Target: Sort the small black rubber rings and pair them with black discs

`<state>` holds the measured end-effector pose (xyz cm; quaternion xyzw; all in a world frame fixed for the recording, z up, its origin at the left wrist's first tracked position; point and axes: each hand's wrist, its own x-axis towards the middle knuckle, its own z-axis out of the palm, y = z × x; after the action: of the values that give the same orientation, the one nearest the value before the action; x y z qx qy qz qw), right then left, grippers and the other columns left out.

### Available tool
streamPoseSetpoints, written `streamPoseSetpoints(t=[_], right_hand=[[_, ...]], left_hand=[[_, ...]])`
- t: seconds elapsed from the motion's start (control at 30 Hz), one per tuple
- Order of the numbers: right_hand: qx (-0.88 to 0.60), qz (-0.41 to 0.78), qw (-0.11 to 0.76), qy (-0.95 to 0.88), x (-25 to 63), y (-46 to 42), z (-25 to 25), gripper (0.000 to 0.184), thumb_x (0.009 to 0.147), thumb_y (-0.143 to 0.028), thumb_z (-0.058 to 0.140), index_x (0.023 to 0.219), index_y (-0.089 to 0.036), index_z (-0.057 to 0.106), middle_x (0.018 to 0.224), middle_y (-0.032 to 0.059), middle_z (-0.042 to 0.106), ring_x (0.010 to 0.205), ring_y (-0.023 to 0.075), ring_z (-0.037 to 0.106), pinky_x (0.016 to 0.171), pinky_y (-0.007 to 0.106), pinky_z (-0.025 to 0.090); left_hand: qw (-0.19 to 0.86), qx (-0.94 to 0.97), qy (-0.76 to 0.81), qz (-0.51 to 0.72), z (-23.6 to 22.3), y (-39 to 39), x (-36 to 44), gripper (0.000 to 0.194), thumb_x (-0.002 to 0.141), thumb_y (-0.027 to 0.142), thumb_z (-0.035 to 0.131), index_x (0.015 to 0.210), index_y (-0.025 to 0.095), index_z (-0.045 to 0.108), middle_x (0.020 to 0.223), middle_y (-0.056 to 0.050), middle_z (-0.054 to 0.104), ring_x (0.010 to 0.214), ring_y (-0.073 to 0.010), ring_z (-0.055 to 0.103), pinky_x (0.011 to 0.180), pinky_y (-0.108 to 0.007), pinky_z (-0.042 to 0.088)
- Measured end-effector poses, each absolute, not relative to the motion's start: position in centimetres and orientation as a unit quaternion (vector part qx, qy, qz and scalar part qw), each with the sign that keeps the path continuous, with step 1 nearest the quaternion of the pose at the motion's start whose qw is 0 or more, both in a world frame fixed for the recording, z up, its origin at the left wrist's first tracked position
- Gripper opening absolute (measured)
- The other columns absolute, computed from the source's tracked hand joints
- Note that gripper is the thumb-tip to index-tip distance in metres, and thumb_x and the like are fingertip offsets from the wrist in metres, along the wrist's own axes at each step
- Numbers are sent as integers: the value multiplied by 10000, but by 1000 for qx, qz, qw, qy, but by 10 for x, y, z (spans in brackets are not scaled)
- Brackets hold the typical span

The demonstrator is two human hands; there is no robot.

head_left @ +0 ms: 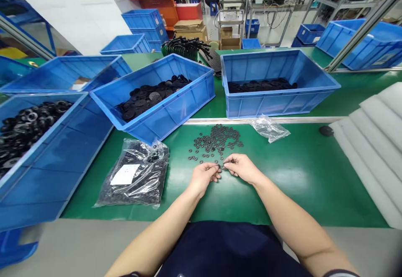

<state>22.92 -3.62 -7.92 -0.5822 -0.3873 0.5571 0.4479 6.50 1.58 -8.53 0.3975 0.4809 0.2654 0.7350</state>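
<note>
a green desk [323,176] carries two blue bins [276,101] beyond the work and a bag [138,185] to the left. the left hand [204,177] and right hand [242,168] nearly meet, fingers curled inward; i cannot tell what either grips. the rings [220,136] lie loosely piled straight ahead of both; round, they show no long axis, and strays at the near left edge sit closer to the left hand.
</note>
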Motion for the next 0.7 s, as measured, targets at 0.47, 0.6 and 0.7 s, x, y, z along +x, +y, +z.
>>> streamPoseSetpoints(t=[0.47,0.6,0.7], right_hand=[[-619,478,450,-432,232,-37,-78,85,706,-223,672,730,-165,615,692,14,678,669,143,624,657,267,470],[-584,545,447,-402,233,-39,-79,138,693,-242,688,767,-163,603,559,-44,571,486,89,497,487,215,384],[-540,621,468,-323,242,-36,-81,181,688,-232,684,827,-158,593,557,-37,567,451,82,470,442,207,359]], left_hand=[[735,481,418,232,-81,14,77,265,715,372,725,757,118,662,586,-58,649,506,-114,557,522,-240,441],[737,489,412,217,-77,12,74,300,655,383,777,735,126,646,563,-32,622,471,-95,512,487,-229,397],[731,477,429,232,-73,25,61,327,634,414,776,704,141,611,560,-8,586,445,-81,462,441,-217,330]])
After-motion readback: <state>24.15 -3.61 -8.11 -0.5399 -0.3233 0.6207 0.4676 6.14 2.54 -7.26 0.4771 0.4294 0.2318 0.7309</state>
